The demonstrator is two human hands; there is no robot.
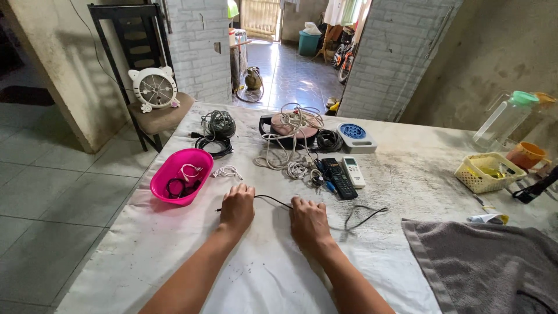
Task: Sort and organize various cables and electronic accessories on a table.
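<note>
Both hands rest knuckles-up on the bench (174,244), which is covered w/ a white cloth. Left hand (237,208) and right hand (309,222) sit near each other, fingers curled down onto a thin black cable (273,200) that runs between them. Fingers look closed narrow on the cable, but the fingertips are tucked under, so can't tell for sure whether they pinch it or just press it. The cable's free end sticks out just left of the left hand; past the right hand it loops loosely across the cloth twd the grey towel (488,267) at the bench's near right corner.

Just beyond the left hand: a small white coiled cable (226,172), and left of it a pink bowl (181,174) w/ white and black earphone-type cords inside. Beyond the right hand: a black remote (339,178) and a white remote (353,172) side by side, next to a tangle of white cords (290,145). Further back, black cable bundles (216,135) and a grey-and-blue round device (354,137). Far right: a pale yellow basket (487,172), an orange cup (526,154) and a clear jug w/ green lid (504,119). Off the bench, a small white fan (153,87) stands on a chair.
</note>
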